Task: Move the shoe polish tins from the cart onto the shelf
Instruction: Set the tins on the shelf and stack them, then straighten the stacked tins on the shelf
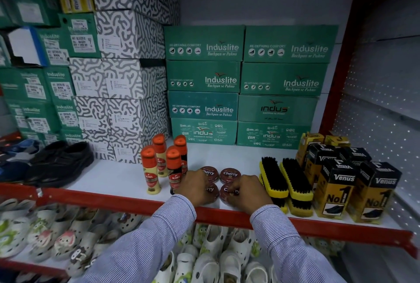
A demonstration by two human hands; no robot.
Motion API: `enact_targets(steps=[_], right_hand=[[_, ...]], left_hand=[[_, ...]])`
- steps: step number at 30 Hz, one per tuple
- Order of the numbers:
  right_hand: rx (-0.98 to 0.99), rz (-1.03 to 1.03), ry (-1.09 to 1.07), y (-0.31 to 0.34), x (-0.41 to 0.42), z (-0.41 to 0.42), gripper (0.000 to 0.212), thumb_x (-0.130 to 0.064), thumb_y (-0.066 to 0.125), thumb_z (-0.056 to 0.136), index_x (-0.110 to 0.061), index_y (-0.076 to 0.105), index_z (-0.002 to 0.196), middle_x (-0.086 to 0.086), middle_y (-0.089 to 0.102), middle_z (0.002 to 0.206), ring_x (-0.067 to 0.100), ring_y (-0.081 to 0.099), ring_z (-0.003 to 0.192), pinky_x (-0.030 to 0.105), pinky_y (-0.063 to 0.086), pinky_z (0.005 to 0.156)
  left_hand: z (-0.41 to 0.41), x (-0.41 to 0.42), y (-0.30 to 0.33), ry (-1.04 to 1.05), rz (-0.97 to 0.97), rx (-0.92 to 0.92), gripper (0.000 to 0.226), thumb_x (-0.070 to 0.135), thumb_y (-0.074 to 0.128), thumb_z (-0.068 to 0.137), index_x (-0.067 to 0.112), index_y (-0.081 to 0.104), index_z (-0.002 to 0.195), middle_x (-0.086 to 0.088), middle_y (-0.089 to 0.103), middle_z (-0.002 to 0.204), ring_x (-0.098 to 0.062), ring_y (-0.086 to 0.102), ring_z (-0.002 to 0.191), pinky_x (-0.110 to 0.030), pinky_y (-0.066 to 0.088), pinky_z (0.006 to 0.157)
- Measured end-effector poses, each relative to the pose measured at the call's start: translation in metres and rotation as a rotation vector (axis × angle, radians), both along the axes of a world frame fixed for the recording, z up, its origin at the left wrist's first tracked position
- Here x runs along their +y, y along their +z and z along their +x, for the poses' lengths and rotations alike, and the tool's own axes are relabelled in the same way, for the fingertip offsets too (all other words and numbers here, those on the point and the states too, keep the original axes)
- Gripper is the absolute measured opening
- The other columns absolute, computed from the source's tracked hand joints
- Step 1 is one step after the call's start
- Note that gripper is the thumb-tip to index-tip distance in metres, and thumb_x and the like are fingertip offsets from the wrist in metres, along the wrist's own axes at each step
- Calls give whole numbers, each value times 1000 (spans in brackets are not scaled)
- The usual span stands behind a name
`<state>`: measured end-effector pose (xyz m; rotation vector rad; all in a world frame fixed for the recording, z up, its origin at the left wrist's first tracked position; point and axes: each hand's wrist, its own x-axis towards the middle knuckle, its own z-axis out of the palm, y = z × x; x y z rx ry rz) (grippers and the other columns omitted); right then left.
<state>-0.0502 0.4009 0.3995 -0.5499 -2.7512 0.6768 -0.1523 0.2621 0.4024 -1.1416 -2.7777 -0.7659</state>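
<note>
Several round dark-red Cherry shoe polish tins sit on the white shelf (109, 178), in two rows. The back right tin (230, 174) is fully visible; the back left tin (209, 172) is half hidden by my left hand (195, 188). That hand rests over the front left tin (211, 190), fingers curled around it. My right hand (246, 193) covers much of the front right tin (227, 190), fingertips on its top. Both tins stand on the shelf near its red front edge (136, 200). The cart is out of view.
Orange-capped Kiwi polish bottles (173, 169) stand just left of the tins. Yellow shoe brushes (293, 178) and Venus boxes (336, 189) lie to the right. Green Induslite boxes (204, 78) are stacked behind. Black shoes (61, 160) sit far left, white clogs (204, 260) below.
</note>
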Motion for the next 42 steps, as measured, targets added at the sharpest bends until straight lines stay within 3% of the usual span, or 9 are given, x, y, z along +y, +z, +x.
enact_targets(steps=[15, 19, 21, 24, 26, 29, 33, 37, 42], right_hand=[[27, 16, -25, 5, -4, 7, 31, -38, 75, 79, -23, 80, 106, 8, 75, 111, 23, 70, 101, 34, 57, 91], [195, 128, -73, 19, 9, 24, 35, -27, 70, 87, -20, 72, 121, 6, 68, 126, 24, 60, 119, 37, 50, 103], [254, 197, -125, 28, 25, 38, 37, -22, 63, 92, -17, 68, 129, 4, 65, 135, 23, 55, 128, 36, 47, 108], [255, 240, -232, 38, 51, 63, 38, -7, 54, 92, -15, 70, 125, 9, 69, 128, 28, 65, 116, 38, 56, 95], [153, 238, -281, 39, 63, 78, 37, -1, 51, 89, -14, 73, 117, 13, 73, 116, 31, 70, 102, 40, 60, 83], [5, 222, -295, 31, 73, 94, 33, 0, 49, 87, -13, 72, 107, 15, 74, 101, 33, 70, 91, 39, 60, 73], [-5, 217, -275, 20, 75, 101, 36, 0, 50, 87, -11, 68, 115, 16, 70, 105, 34, 69, 97, 31, 47, 68], [5, 228, -275, 15, 78, 101, 37, 3, 49, 86, -10, 66, 117, 16, 69, 107, 33, 69, 99, 33, 49, 71], [17, 254, -267, 10, 78, 101, 37, 0, 48, 88, -8, 60, 122, 16, 65, 118, 32, 68, 103, 34, 53, 76]], left_hand=[[5, 1, 0, 14, -36, -11, 25, 31, 73, 80, 12, 74, 98, -16, 75, 99, -31, 72, 95, -25, 49, 72], [17, 16, 13, -52, -66, 109, 14, 25, 68, 80, 13, 60, 77, -15, 70, 89, -33, 67, 91, -36, 54, 76], [29, 31, 19, -109, -34, 167, 15, 26, 65, 82, 12, 65, 87, -15, 70, 101, -35, 65, 101, -41, 55, 86], [49, 63, 17, -239, 18, 164, 50, 26, 64, 88, 13, 58, 137, -12, 60, 142, -32, 54, 131, -41, 46, 110], [62, 82, 13, -322, 26, 152, 59, 25, 63, 91, 15, 47, 147, -9, 51, 152, -29, 48, 139, -39, 41, 116], [77, 103, 7, -409, 30, 136, 57, 16, 61, 91, 16, 48, 147, -9, 51, 152, -30, 49, 139, -41, 44, 114], [82, 111, 2, -464, 13, 173, 51, 9, 58, 90, 19, 57, 140, -5, 57, 147, -27, 51, 137, -45, 49, 108], [79, 112, -3, -442, 27, 207, 49, 9, 57, 91, 18, 59, 139, -5, 59, 146, -27, 53, 136, -42, 47, 111], [79, 108, -12, -439, -52, 258, 58, 14, 52, 92, 19, 44, 150, -5, 42, 160, -25, 35, 150, -39, 36, 120]])
